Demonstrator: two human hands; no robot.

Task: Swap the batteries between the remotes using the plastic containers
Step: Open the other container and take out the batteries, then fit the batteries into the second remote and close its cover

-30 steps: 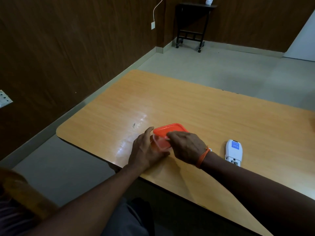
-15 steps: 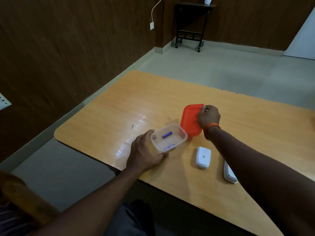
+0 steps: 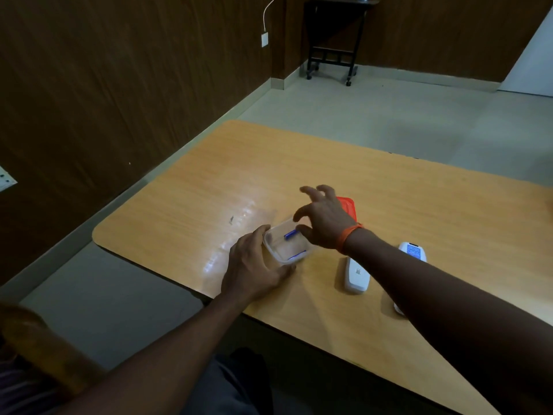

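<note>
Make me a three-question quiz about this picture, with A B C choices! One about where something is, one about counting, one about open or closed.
1. Where is the orange lid?
A. on the container
B. on the table beyond the right hand
C. on the floor

2. How many blue batteries lie in the clear container?
A. two
B. none
C. five

3. How is the right hand?
A. a closed fist
B. flat on the table
C. open, fingers spread over the container

Answers: 1 B, the lid shows behind the hand on the table. 2 A, one battery and another are visible. 3 C, it holds nothing; the left hand steadies the container.
</note>
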